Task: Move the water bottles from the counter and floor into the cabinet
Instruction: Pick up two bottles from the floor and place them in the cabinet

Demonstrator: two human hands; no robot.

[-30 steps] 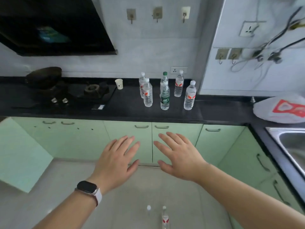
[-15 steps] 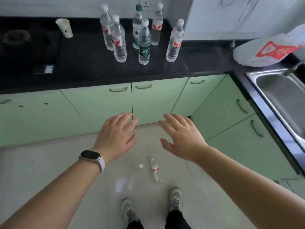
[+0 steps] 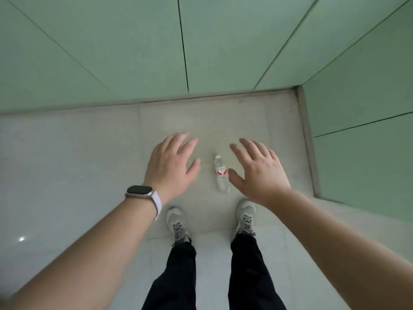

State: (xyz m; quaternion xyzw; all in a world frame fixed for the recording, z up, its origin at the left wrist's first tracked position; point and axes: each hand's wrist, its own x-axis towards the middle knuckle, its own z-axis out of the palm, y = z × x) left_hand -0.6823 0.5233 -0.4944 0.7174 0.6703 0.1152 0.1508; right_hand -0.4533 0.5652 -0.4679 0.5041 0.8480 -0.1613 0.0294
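L hand (image 3: pixel 171 166) & R hand (image 3: pixel 259 173) both spread flat, fingers straight, holding nothing, set apart. 1 bottle (image 3: pixel 221 174) lies on its side on floor (image 3: pixel 67 164), seen between the 2 hands, nearer R thumb, ahead of shoes (image 3: pixel 177 222). Prob light, smooth, rolls easily, thin walls dent; grab mid-body at label w/ R.

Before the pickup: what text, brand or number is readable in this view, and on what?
No text here can be read.
Label on the water bottle lying on the floor: red and white, too small and blurred to read.
Screen of the watch on the left wrist: dark, no text showing.
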